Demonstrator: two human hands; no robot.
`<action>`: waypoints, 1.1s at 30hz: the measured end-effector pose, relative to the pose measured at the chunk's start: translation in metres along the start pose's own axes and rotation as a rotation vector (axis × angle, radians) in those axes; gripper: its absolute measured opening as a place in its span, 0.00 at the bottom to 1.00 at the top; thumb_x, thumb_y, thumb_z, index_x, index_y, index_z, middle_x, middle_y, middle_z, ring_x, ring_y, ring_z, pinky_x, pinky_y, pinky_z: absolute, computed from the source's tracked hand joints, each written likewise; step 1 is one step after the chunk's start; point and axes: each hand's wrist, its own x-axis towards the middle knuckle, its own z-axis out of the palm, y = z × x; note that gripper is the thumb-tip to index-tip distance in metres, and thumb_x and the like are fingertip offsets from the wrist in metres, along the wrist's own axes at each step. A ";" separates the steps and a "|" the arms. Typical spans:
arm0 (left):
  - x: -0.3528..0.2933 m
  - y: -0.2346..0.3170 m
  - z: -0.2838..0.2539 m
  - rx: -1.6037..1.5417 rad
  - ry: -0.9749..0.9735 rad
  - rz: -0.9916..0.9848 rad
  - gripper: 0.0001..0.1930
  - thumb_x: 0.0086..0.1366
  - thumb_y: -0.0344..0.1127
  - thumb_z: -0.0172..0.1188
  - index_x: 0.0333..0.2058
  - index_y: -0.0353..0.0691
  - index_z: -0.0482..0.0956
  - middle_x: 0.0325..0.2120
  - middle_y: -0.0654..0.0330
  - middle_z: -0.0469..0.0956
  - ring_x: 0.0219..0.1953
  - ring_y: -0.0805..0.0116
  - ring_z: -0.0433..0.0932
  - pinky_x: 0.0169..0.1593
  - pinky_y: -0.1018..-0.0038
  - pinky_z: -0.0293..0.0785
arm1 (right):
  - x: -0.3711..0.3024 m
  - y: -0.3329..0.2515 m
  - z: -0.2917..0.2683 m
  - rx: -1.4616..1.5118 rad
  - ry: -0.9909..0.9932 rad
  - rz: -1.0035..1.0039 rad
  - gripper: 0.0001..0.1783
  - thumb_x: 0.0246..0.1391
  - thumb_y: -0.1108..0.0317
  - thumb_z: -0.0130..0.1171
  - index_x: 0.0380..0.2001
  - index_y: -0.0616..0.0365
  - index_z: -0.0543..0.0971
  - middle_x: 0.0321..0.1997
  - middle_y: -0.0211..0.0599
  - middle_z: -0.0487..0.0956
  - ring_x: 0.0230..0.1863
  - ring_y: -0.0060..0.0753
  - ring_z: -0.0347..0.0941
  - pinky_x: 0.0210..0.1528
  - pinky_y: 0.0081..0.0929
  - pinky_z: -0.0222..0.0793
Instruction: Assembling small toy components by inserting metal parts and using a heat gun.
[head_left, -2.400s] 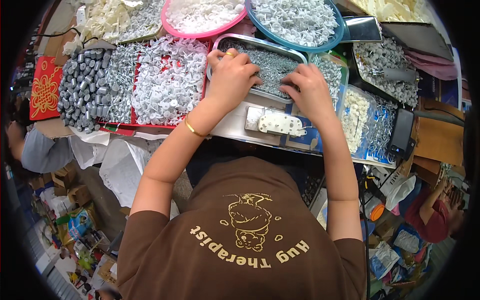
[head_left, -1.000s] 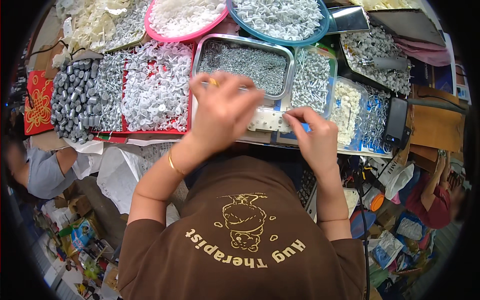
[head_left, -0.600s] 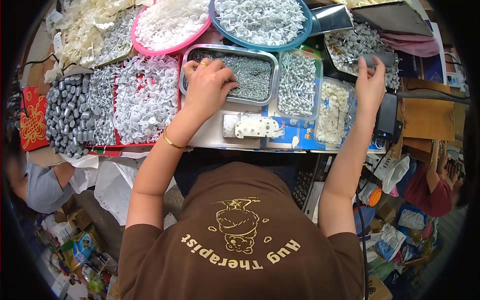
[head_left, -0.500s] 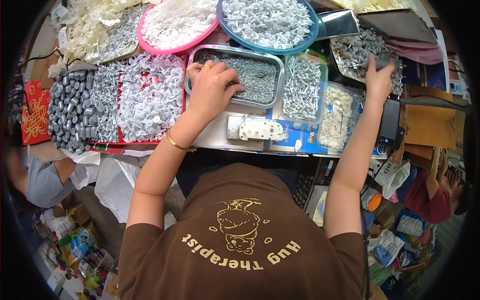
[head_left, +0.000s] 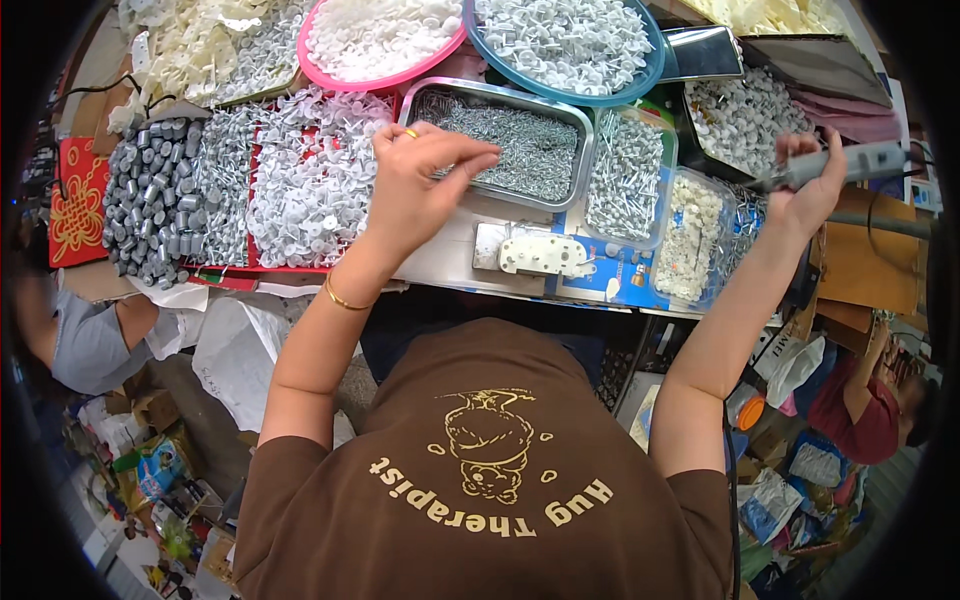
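Grey handheld tool (head_left: 868, 161): gripped in the curled right hand (head_left: 810, 192)
Left hand (head_left: 420, 178): fingertips pinched near metal tray (head_left: 525, 198); any held piece unclear

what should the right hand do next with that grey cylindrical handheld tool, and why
Probably carry the grey cylindrical handheld tool left toward the cream plastic plate with small holes. The right hand grips the tool off to the right, while the plate lies untouched. The left hand looks pinched near the rectangular metal tray; whether it holds anything is unclear.
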 end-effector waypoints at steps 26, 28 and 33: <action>-0.036 0.062 0.050 -0.185 -0.283 0.213 0.13 0.57 0.34 0.69 0.39 0.47 0.77 0.35 0.68 0.78 0.45 0.64 0.75 0.56 0.54 0.55 | -0.196 0.007 0.044 -0.096 -0.810 -0.025 0.21 0.61 0.51 0.55 0.31 0.58 0.64 0.20 0.34 0.66 0.17 0.24 0.60 0.19 0.23 0.65; -0.035 0.059 0.050 -0.181 -0.312 0.212 0.16 0.57 0.34 0.68 0.42 0.45 0.74 0.37 0.66 0.79 0.46 0.62 0.75 0.56 0.54 0.55 | -0.186 0.012 0.038 -0.288 -0.996 -0.177 0.23 0.59 0.48 0.60 0.30 0.57 0.65 0.20 0.33 0.66 0.17 0.24 0.62 0.19 0.21 0.64; -0.032 0.061 0.048 -0.278 -0.440 0.068 0.20 0.56 0.35 0.70 0.43 0.42 0.69 0.37 0.62 0.80 0.46 0.60 0.77 0.57 0.56 0.55 | -0.191 0.017 0.037 -0.069 -0.923 0.034 0.27 0.60 0.43 0.58 0.32 0.58 0.66 0.20 0.32 0.66 0.17 0.24 0.63 0.19 0.21 0.65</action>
